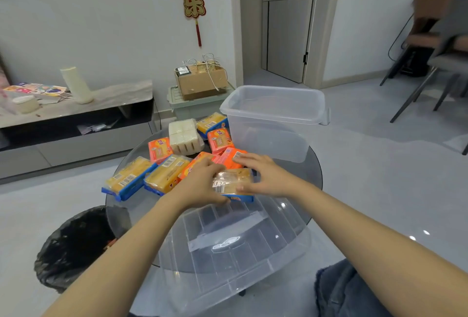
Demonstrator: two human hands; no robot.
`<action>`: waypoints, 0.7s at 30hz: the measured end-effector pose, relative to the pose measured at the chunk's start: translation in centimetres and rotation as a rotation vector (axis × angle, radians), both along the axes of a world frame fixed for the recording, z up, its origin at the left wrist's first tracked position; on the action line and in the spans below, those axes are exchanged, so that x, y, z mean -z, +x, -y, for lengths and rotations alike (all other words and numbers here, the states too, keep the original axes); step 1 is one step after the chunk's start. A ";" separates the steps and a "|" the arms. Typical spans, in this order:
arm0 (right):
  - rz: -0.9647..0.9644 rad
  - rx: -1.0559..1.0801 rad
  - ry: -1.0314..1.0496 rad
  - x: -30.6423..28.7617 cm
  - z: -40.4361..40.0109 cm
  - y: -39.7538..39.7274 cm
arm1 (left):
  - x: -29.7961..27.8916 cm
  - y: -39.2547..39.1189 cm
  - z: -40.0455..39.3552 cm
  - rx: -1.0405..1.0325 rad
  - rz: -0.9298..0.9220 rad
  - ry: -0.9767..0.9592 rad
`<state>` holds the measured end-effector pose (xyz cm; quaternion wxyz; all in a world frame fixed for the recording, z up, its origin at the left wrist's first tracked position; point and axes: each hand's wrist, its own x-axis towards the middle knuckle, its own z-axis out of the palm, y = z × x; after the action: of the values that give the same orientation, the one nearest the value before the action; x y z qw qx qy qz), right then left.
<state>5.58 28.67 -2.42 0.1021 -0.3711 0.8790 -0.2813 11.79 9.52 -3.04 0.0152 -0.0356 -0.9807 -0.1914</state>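
Observation:
On the round glass table (298, 182) lie several wrapped soap packs. My left hand (202, 182) and my right hand (266, 177) both hold one yellow soap pack with blue wrapping (231, 185), fingers curled round its two ends, just above the table near its middle. Two more yellow packs (129, 178) (166, 173) lie to the left. Orange packs (159, 149) (219, 140) and a white pack (184, 136) lie behind. An empty clear plastic bin (273, 119) stands at the table's far right.
The bin's clear lid (228, 248) lies on the table's near side. A black-lined waste bin (73, 248) stands on the floor at left. A low TV bench (76, 119), a cardboard box (200, 81) on a green crate and chairs (435, 58) ring the room.

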 end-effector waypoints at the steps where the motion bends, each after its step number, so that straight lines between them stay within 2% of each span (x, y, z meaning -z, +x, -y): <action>1: 0.009 -0.035 0.039 -0.3 0.5 -0.2 | -0.5 -0.3 -0.1 0.029 -0.009 0.012; 8: 0.211 0.021 0.066 -4.4 3.1 -4.5 | -4.2 -5.2 1.2 0.182 -0.030 -0.025; 11: 0.383 0.144 -0.080 -5.5 3.7 -6.2 | -5.6 -7.1 2.4 0.046 -0.062 0.153; 15: 0.524 0.329 -0.167 -4.5 4.9 -7.0 | -4.9 -8.4 3.1 -0.248 0.016 0.366; 17: 0.592 0.464 -0.192 -2.9 5.5 -6.8 | -3.7 -8.3 2.5 -0.275 0.128 0.247; 19: 0.707 0.589 -0.289 -0.9 5.9 -6.4 | -1.9 -8.2 1.6 -0.208 0.242 0.160; 21: 0.774 0.689 -0.380 0.7 6.5 -6.2 | -0.7 -8.2 1.0 -0.205 0.277 0.126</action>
<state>-0.61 22.21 -3.15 0.2511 0.0566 0.7819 -0.5678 3.57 8.48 -2.30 -0.0986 0.0921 -0.9581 -0.2528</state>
